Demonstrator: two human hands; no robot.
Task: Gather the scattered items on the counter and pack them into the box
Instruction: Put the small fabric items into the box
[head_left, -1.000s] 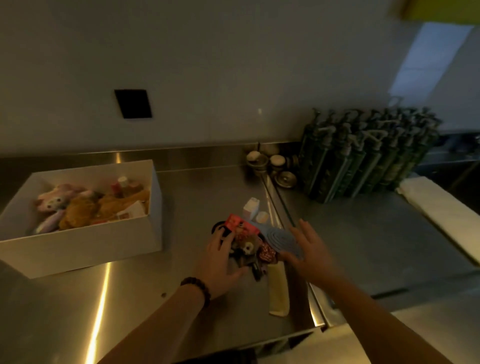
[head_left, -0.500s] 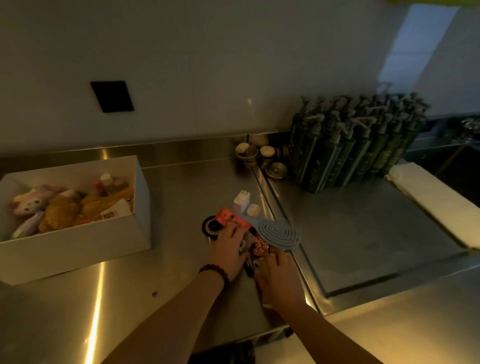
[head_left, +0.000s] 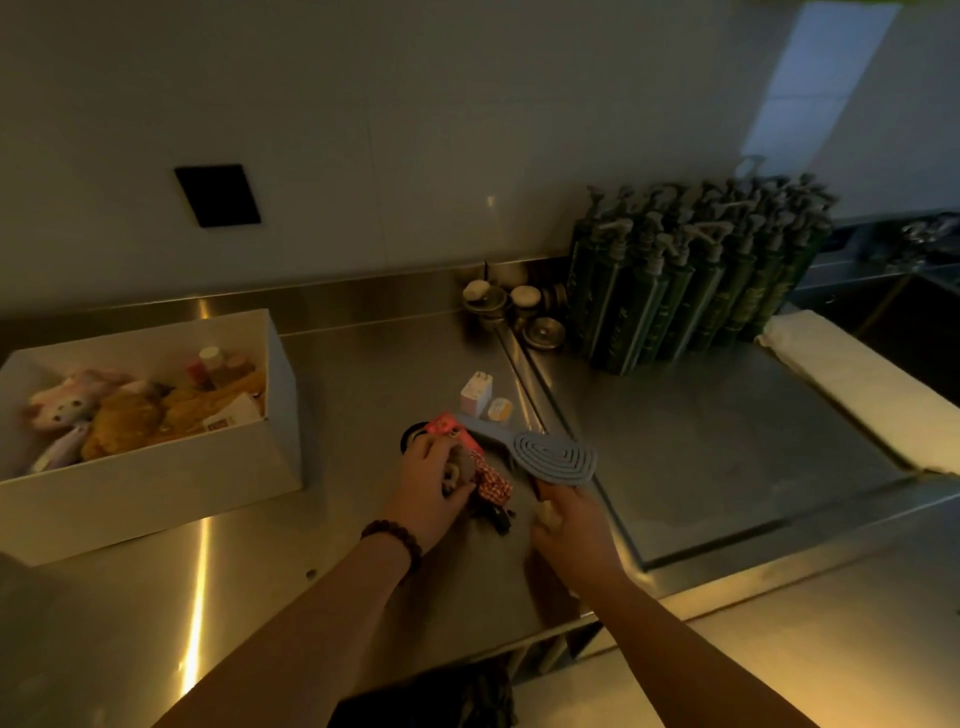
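Since the earlier frame, right hand (head_left: 569, 519) has lifted slightly, fingers curled round a pale item (head_left: 546, 512). Left hand (head_left: 434, 483) grips a brown toy (head_left: 460, 470) among clutter on the counter (head_left: 337, 519). Brush (head_left: 553, 457) lies at 12 o'clock of the right hand. Box (head_left: 156, 467) sits at 9 o'clock, well apart.

A person's left hand (head_left: 434, 486) grips a small plush toy (head_left: 467, 475) right of the white box (head_left: 156, 467), while the right hand (head_left: 569, 525) holds a pale object beside a grey hairbrush (head_left: 553, 460)
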